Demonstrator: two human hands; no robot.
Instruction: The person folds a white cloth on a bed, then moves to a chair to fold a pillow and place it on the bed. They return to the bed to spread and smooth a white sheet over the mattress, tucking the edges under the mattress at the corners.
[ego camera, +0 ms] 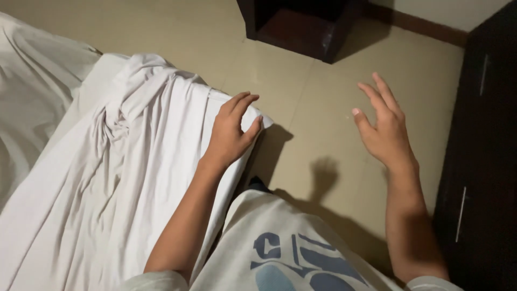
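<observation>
- Pale shirt (280,242) with blue print, nearest the camera.
- Left hand (230,133): fingers curled loosely on the corner of the rumpled white sheet (107,178), not clamped.
- Right hand (383,128): fingers spread, holding nothing, above the beige floor (301,91).
- Dark cabinet (484,151) at right; dark nightstand (301,24) farthest.

The white sheet (107,178) at left is soft, matt, creased cloth. The floor (318,102) shows smooth, faintly glossy beige tile. Dark wooden furniture (484,161) at right looks polished.
</observation>
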